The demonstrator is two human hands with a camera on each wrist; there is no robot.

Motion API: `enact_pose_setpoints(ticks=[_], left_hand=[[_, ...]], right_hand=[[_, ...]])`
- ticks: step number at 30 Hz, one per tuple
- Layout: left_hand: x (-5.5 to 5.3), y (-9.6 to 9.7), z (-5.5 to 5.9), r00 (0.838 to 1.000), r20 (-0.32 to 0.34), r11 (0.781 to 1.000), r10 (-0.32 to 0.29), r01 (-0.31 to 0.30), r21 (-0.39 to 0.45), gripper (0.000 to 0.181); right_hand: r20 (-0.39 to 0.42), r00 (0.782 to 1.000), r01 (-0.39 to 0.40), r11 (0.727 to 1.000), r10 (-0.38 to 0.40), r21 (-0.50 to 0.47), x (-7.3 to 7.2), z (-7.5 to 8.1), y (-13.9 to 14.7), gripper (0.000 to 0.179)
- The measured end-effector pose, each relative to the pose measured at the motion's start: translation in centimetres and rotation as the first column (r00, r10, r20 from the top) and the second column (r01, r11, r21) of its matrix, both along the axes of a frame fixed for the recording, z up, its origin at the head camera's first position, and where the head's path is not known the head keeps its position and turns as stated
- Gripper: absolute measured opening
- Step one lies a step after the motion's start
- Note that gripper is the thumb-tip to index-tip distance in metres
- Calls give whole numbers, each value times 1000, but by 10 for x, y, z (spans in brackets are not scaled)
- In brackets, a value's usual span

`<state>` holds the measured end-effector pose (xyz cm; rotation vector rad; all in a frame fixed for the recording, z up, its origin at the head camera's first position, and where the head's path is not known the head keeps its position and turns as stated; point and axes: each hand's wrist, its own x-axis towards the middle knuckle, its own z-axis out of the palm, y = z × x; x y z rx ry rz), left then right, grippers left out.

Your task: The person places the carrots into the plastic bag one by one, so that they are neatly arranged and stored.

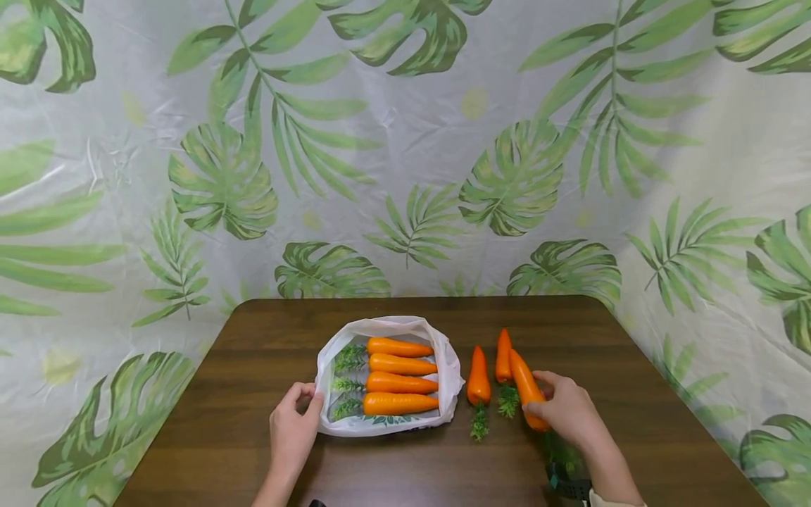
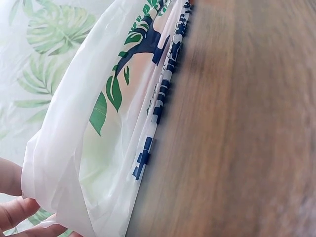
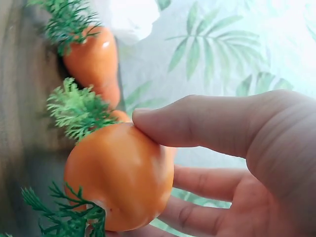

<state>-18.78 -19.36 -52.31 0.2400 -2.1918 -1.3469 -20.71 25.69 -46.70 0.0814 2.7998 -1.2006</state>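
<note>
A white plastic bag [image 1: 453, 380] lies with its mouth spread wide, and several carrots [image 1: 402, 382] rest side by side in it, leafy tops to the left. My left hand [image 1: 296, 422] pinches the bag's left rim between thumb and fingers; the left wrist view shows the bag's side with green leaves and dark print [image 2: 143, 158]. My right hand [image 1: 567, 408] grips an orange carrot [image 1: 526, 387] by its thick end, thumb on one side and fingers on the other. In the right wrist view its green top [image 3: 71, 212] sticks out below the thumb.
Two more carrots lie on the brown wooden table [image 1: 393, 472] right of the bag: one nearer the bag [image 1: 478, 380], one [image 1: 503, 355] beside the gripped carrot. A leaf-patterned sheet [image 1: 418, 155] hangs behind the table. A dark band [image 1: 570, 486] sits at the right wrist.
</note>
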Motion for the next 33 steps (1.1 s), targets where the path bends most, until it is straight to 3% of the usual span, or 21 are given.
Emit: enact_pose_setpoints(ticks=[14,23,33], left_hand=[[-1,-1,0,1000,-4,1000,-3,3,15,4],[0,0,0,1000,-22,1000,-7,7,6,4],[1,2,0,1000,-23,1000,-5,5,-6,6]], right_hand=[[-129,987,-93,995,95,19,-11,37,-30,65],[-230,955,-171,982,185,80,-31,54,-64,60],[-232,942,-232,970,243,73,-53,66,-99,56]])
